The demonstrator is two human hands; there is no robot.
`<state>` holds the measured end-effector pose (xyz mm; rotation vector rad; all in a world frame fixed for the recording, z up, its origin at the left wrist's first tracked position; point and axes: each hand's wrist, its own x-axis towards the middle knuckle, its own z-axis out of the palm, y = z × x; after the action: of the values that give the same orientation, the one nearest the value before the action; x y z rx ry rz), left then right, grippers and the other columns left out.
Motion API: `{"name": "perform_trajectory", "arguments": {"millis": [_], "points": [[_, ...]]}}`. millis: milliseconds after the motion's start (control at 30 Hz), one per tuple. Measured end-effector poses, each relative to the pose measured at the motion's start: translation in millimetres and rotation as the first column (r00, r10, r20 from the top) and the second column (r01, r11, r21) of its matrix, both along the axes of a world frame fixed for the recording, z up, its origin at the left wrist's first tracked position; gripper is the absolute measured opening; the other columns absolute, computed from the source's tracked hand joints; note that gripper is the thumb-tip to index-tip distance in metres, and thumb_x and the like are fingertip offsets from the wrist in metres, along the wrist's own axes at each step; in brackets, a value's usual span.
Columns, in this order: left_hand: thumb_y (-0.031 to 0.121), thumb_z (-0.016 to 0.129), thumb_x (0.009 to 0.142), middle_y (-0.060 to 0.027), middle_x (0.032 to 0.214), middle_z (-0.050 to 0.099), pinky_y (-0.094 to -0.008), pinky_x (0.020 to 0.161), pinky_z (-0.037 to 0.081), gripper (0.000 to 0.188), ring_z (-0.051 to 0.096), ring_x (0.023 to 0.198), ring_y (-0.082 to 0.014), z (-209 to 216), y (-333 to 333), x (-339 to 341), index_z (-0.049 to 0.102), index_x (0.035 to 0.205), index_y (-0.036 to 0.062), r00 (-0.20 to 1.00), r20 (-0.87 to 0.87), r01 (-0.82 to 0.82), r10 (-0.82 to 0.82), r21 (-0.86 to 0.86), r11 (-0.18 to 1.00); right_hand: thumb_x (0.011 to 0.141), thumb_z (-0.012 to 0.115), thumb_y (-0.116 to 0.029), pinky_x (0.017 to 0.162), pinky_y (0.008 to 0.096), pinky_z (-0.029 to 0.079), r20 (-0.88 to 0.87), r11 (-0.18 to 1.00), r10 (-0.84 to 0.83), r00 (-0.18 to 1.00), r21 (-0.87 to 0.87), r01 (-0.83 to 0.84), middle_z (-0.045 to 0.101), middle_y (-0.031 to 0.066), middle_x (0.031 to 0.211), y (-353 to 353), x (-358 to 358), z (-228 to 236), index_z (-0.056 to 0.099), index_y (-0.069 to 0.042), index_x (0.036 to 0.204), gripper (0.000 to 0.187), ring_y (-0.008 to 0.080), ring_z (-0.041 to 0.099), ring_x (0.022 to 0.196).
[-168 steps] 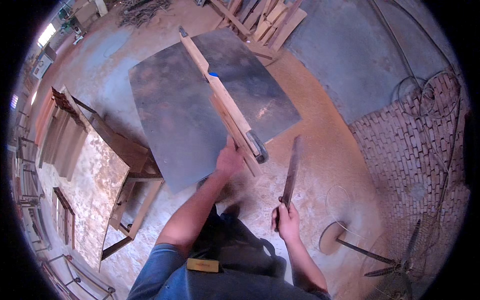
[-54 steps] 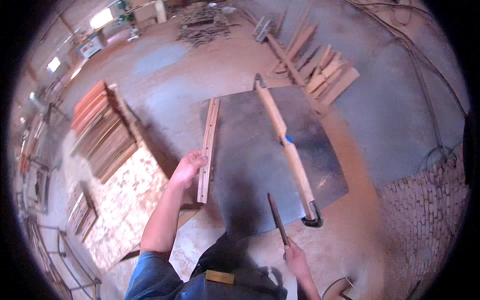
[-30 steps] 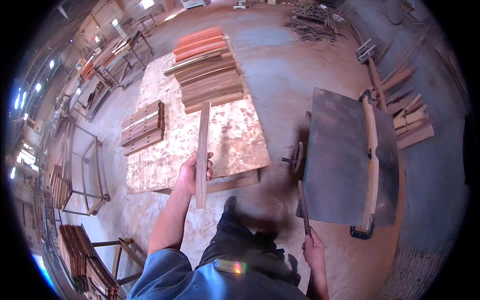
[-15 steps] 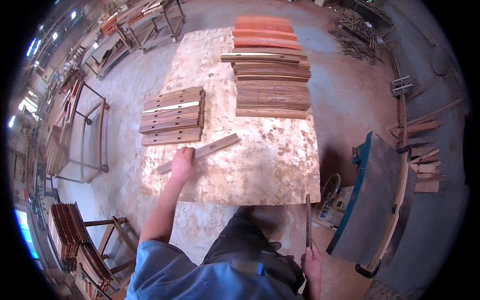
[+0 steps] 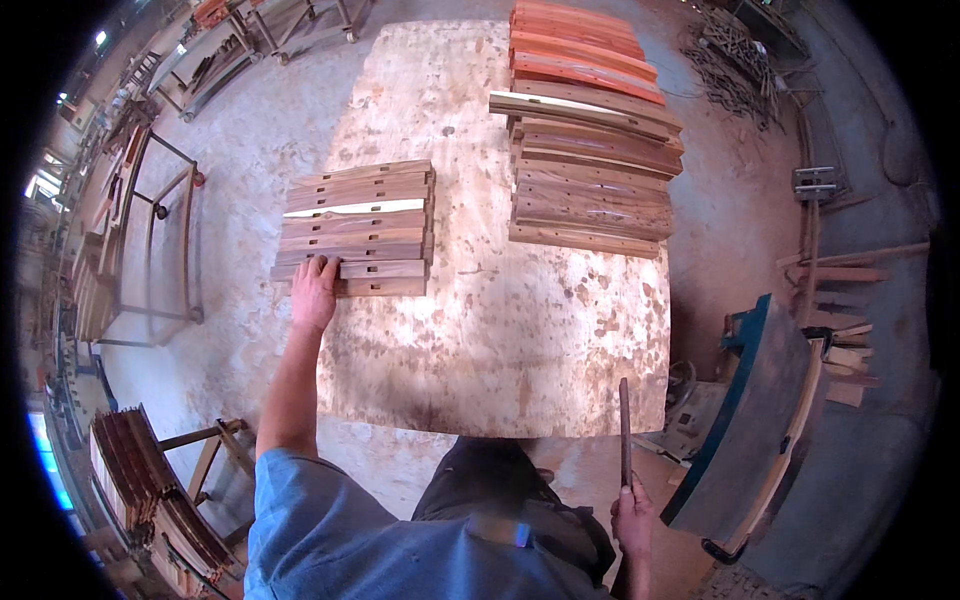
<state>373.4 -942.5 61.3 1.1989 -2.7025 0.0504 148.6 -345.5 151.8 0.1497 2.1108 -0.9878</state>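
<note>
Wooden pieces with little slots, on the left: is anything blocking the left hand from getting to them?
No, nothing visible is in between: the left hand touches the slotted wooden pieces at their near end.

The pale surface (image 5: 500, 340) looks like plywood — matt, worn and blotched with dark stains. On it, the slotted slats (image 5: 345, 231) are bare wood, flat-faced and dull, with visible grain; the brown slats (image 5: 590, 207) look equally unvarnished, and the reddish slats (image 5: 580, 42) appear more evenly coloured and smooth. The slim bar (image 5: 625, 430) looks like dark, dull metal. The grey surface (image 5: 735, 440) seems smooth, its exact material unclear. The shirt (image 5: 380, 540) is soft, matt cloth; the floor (image 5: 240, 350) resembles concrete — dusty and patchy.
</note>
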Motion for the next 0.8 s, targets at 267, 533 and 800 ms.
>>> {"name": "perform_trajectory", "arguments": {"millis": [267,533,800], "points": [[0.012,0.06,0.088,-0.0197,0.126,0.056,-0.0484,0.097,0.045,0.041,0.053,0.115,-0.0402,-34,-12,20,0.056,0.128,0.004,0.999,-0.034,-0.015,0.015,-0.024,1.0,0.1,0.055,-0.021,0.064,0.0253,0.048,-0.082,0.998,0.065,0.995,0.027,-0.063,0.055,-0.0003,0.076,-18,-6,7,0.052,-0.006,0.141,0.043,0.008,0.053,0.068],[0.011,0.067,0.081,-0.0211,0.13,0.054,-0.047,0.103,0.043,0.053,0.051,0.119,-0.0407,6,30,-81,0.053,0.131,0.0035,0.971,-0.142,0.201,-0.191,0.064,0.977,0.1,0.056,-0.021,0.065,0.0254,0.049,-0.08,0.999,-0.015,0.997,-0.039,0.012,0.057,-0.0009,0.076,-18,2,-1,0.053,-0.008,0.14,0.043,0.0074,0.053,0.067],[0.017,0.068,0.083,-0.0181,0.133,0.052,-0.0444,0.105,0.041,0.054,0.048,0.125,-0.0355,11,88,-325,0.051,0.131,-0.0003,0.831,-0.154,0.544,-0.534,0.033,0.838,0.1,0.055,-0.023,0.065,0.0268,0.05,-0.162,0.999,-0.007,0.987,0.048,0.015,0.06,0.0013,0.074,-5,9,1,0.054,-0.005,0.139,0.043,0.0087,0.055,0.067]]}}
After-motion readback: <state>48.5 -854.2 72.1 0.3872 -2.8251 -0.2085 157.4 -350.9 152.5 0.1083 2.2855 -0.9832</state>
